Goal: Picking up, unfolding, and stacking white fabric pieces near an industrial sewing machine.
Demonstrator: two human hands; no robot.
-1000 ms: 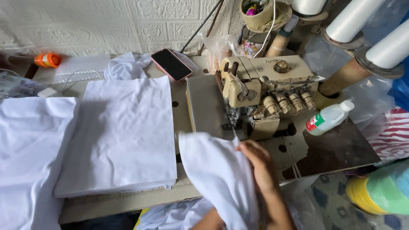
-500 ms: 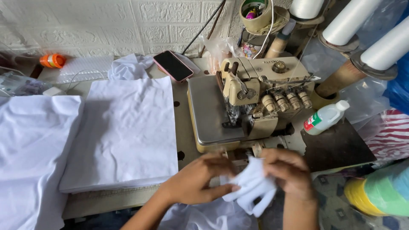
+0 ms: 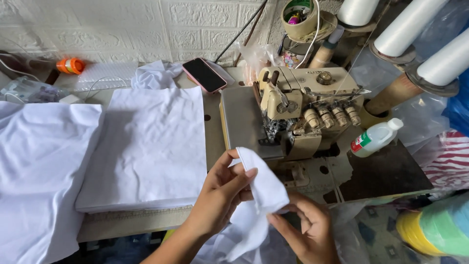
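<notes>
Left hand (image 3: pixel 222 188) pinching the top fold of a white cloth piece (image 3: pixel 259 195), fingers curled; right hand (image 3: pixel 305 227) gripping its lower edge, before the beige sewing machine (image 3: pixel 298 107).

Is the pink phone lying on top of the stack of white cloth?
No, the pink phone lies on the table behind the stack of white cloth, beside the sewing machine.

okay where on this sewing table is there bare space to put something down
Bare patches: the dark tabletop right of the sewing machine, below the plastic bottle; the machine's flat grey plate. Crowded: stacked white fabric on the left, phone and thread cones at the back.
</notes>
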